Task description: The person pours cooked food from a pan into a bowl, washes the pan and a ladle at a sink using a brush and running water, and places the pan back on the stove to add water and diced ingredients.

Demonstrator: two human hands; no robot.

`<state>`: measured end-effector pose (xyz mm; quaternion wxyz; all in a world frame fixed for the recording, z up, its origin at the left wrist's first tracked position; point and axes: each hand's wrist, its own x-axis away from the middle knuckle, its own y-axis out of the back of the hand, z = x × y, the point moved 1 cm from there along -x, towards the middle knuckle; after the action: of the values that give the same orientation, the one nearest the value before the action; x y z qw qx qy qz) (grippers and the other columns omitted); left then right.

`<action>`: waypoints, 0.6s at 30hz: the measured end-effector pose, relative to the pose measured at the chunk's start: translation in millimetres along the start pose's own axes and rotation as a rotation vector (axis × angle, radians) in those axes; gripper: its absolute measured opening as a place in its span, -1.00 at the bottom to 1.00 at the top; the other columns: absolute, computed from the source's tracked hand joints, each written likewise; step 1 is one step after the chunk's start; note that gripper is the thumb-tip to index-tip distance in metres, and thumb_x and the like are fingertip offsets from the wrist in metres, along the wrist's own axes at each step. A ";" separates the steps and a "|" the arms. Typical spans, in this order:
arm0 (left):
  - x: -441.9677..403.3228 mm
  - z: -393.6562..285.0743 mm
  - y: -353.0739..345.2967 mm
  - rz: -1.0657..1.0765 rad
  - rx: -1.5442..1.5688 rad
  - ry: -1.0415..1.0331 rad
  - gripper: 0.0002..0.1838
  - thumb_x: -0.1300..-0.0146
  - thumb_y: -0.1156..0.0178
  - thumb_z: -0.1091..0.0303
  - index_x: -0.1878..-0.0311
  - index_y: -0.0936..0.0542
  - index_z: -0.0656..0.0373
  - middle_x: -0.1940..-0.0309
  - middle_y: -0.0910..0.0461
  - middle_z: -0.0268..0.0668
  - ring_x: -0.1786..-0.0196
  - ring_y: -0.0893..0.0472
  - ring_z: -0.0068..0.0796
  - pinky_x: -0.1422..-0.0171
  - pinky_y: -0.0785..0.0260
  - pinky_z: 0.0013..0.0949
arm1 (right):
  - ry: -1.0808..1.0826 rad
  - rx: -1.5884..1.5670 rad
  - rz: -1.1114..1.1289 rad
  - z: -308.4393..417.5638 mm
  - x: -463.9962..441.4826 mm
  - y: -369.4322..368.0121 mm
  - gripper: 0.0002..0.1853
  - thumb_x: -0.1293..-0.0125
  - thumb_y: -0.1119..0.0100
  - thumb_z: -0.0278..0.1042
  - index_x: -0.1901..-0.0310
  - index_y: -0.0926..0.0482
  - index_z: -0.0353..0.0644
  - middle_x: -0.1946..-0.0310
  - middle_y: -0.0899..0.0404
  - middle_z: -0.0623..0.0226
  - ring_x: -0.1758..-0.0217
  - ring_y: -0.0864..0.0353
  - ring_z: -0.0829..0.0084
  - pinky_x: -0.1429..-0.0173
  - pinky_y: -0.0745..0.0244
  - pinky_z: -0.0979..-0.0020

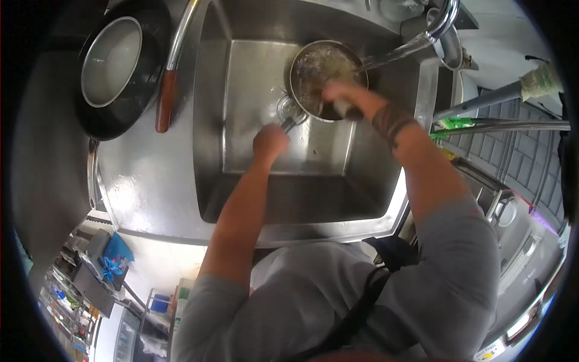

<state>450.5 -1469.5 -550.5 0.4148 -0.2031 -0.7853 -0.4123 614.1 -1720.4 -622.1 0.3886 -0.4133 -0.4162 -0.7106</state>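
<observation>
- The pan sits inside the sink, towards its far right corner, with water and foam in it and its handle pointing back to the left.
- The left hand is closed round that handle.
- The right hand reaches down into the pan. It is blurred, and I cannot tell how far its fingers are spread; a pale object shows beside it, too smeared to name or to say whether it is gripped.
- A stream of water runs from the tap, past the sink's right side, to the pan's rim.
- Washing or rinsing looks to be under way, by my judgement; working inside the pan calls for a firm hold on the handle so that it keeps level.
- The drain lies just beside the pan, in the wet sink floor.
- On the steel bench, left of the sink, a silvery bowl rests in a dark wok, and a tool with a brown grip lies between wok and sink edge.
- Beyond the sink's right edge are long poles and grey tiling; packed shelves stand at lower left.
</observation>
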 end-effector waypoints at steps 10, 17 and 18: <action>-7.3 -7.4 2.8 0.021 -0.002 -0.047 -0.64 -0.16 -0.14 0.36 0.02 -0.71 0.28 -0.03 -0.70 0.11 -0.14 -0.67 0.14 -0.24 -0.52 0.00 | 0.143 0.438 -0.100 17.4 8.8 20.9 -0.66 -0.24 -0.16 -0.28 0.06 -0.76 -0.27 0.01 -0.75 0.13 -0.04 -0.75 0.22 -0.16 -0.59 0.23; -5.4 -6.4 12.1 0.024 -0.018 -0.017 -0.69 -0.14 -0.17 0.36 0.13 -0.75 0.28 0.07 -0.73 0.11 -0.09 -0.70 0.15 -0.18 -0.56 0.02 | 0.102 0.545 -0.271 47.9 13.4 25.7 -0.59 -0.20 -0.19 -0.21 -0.02 -0.77 -0.19 -0.11 -0.71 0.05 -0.23 -0.66 -0.01 -0.27 -0.55 0.03; -4.0 -10.0 18.5 0.049 0.001 0.021 -0.69 -0.14 -0.17 0.35 0.12 -0.75 0.27 0.06 -0.73 0.11 -0.10 -0.70 0.14 -0.19 -0.55 0.02 | 0.090 0.659 -0.260 22.4 -5.9 37.2 -0.56 -0.20 -0.22 -0.18 -0.06 -0.75 -0.19 -0.11 -0.71 0.04 -0.24 -0.65 -0.01 -0.25 -0.56 0.02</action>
<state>469.9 -1466.9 -541.7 0.4331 -0.2179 -0.7758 -0.4037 655.5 -1711.7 -610.5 0.4254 -0.1778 -0.6546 -0.5992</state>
